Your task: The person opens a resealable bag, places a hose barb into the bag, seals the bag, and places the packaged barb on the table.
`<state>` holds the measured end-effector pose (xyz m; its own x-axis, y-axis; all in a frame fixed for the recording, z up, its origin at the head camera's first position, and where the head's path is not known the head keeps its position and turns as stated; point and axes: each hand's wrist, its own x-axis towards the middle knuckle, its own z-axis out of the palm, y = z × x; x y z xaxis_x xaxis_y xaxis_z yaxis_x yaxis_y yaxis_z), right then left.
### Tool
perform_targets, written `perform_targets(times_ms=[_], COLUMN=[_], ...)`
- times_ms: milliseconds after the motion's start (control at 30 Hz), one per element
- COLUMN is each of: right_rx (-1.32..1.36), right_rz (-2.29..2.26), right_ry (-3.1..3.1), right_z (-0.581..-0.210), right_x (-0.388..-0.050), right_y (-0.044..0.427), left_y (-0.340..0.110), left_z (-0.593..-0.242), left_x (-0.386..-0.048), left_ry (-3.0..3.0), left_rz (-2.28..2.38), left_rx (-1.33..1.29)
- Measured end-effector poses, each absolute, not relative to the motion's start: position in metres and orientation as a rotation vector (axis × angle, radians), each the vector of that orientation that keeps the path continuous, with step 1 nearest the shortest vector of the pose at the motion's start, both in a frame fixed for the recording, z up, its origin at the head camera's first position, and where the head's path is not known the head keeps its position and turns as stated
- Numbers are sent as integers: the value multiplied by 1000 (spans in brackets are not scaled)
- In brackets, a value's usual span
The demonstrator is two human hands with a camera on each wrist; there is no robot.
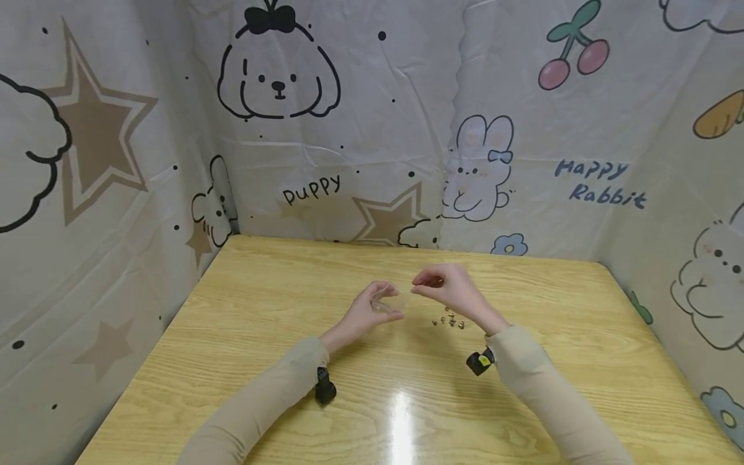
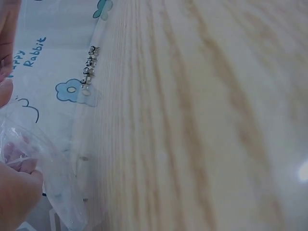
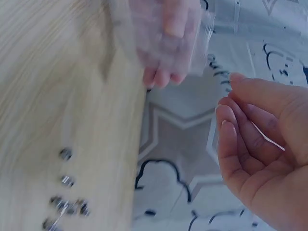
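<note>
A clear plastic bag is in my left hand, its near side spread between fingers and thumb. In the left wrist view, the bag hangs loosely past the fingers. My right hand is just right of the bag, apart from it. Its thumb and index fingertips come together, seen in the right wrist view beside the curled other fingers; whether something tiny lies between them is hidden. Several small shiny metal pieces lie on the table below the right hand; their exact kind is too small to tell.
The wood-grain table reflects a bright light near its front. A printed cloth curtain surrounds the back and sides. Small black cameras are strapped to the left wrist and the right wrist.
</note>
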<state>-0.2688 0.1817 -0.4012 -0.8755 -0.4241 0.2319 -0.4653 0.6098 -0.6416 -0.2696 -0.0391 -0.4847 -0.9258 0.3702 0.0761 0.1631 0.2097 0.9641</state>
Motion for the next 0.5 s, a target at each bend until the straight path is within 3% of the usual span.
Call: perform_targets(times_ms=[500], right_rx=[566], right_rz=[995], right_ry=[-2909], right_z=[-448], right_x=[-265], right_y=[255], left_y=[-39], left_z=[-482], left_x=[-268], left_ry=[2294], left_rz=[1820], left_rx=[505])
